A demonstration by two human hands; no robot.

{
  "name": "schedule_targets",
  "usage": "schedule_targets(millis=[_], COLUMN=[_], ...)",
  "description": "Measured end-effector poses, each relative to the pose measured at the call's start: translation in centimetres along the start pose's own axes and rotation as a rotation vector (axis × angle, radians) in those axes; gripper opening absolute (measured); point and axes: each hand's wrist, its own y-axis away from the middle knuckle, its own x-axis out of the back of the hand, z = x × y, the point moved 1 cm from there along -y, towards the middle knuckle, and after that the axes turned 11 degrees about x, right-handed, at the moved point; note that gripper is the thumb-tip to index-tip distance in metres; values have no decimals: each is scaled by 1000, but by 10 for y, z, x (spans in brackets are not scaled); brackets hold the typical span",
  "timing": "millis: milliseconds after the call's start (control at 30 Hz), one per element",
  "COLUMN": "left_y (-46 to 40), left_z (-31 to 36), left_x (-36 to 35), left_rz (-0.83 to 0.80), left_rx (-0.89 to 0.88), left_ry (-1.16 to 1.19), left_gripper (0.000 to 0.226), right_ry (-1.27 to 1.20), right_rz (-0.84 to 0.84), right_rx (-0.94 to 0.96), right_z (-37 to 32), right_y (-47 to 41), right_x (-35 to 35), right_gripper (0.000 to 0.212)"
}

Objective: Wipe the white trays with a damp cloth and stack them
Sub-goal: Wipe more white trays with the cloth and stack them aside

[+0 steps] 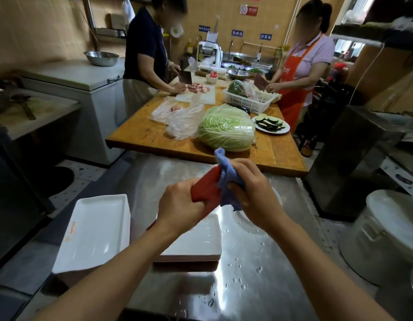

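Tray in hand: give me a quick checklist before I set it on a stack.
1. Left hand grips the tray, red side up: ok.
2. Right hand holds the blue cloth against the tray's far end: ok.
3. Tray wiped all over: cannot tell; its other face is hidden.
4. Left stack top is bare and looks dry: ok.
5. Middle stack top looks dry: cannot tell; droplets lie on the steel table just beside it.
6. Path down to either stack is free of other things: ok.
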Motion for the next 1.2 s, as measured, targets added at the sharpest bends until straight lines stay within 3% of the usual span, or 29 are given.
schedule_targets(millis=[100, 200, 567, 800, 967, 1100, 1200], left_y=[-3, -2, -4, -8, -19, -33, -35], left_z=[-1, 0, -3, -8, 0, 3, 3], left_x=[5, 8, 19, 23, 11, 16, 11], left_rz=[-127, -225, -277, -237, -147, -96, -109], left_rx=[163, 215, 213, 338, 483, 458, 462], left_ry=[343, 576, 701, 860, 1064, 1193, 1232], left_gripper=[28, 31, 35, 29, 23, 24, 23], right_ry=[143, 299, 267, -101, -108, -133, -368], right_rz=[-2, -21, -124, 86, 180, 211, 316], right_rx=[23, 113, 116, -137, -289, -382, -460], right_z=[6, 4, -5, 12, -8, -17, -17], right_y=[6, 1, -30, -9, 1, 22, 26], right_x=[-7, -11, -34, -38, -54, -56, -47], right_gripper=[53, 49, 54, 50, 60, 62, 57])
